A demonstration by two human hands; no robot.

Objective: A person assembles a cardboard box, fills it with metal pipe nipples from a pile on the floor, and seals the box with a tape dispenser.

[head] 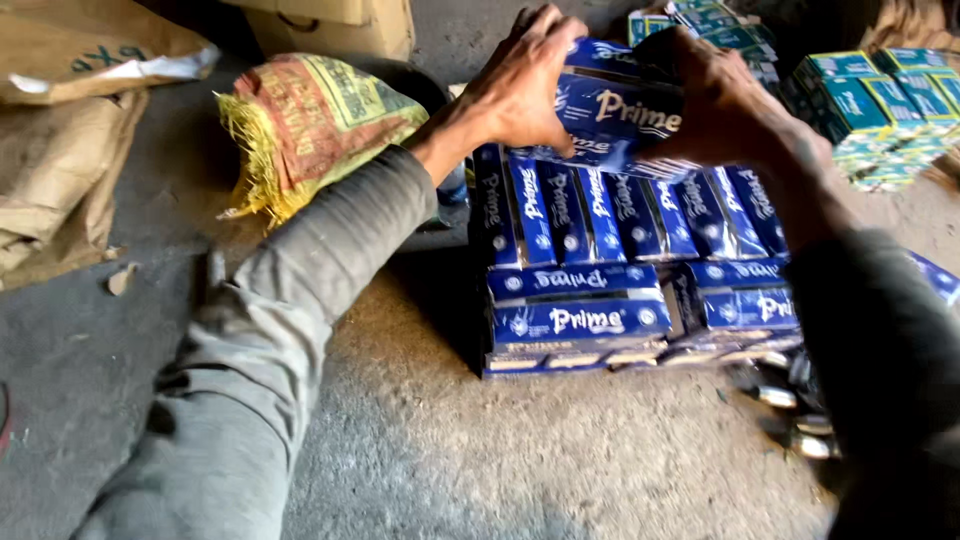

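Observation:
My left hand [522, 85] and my right hand [722, 105] both grip one blue wrapped pack [615, 120], one at each end. The pack is held just above the far side of a stack of similar blue packs [600, 270] on the concrete floor. The stack's top layer has packs standing side by side, with flat packs along the near edge. Grey sleeves cover both forearms.
A yellow and red woven sack [305, 125] lies left of the stack. Brown paper sacks [60, 150] lie at far left, and a cardboard box [335, 25] stands behind. Green packs [880, 110] are piled at upper right. Shiny items [800, 420] sit at lower right.

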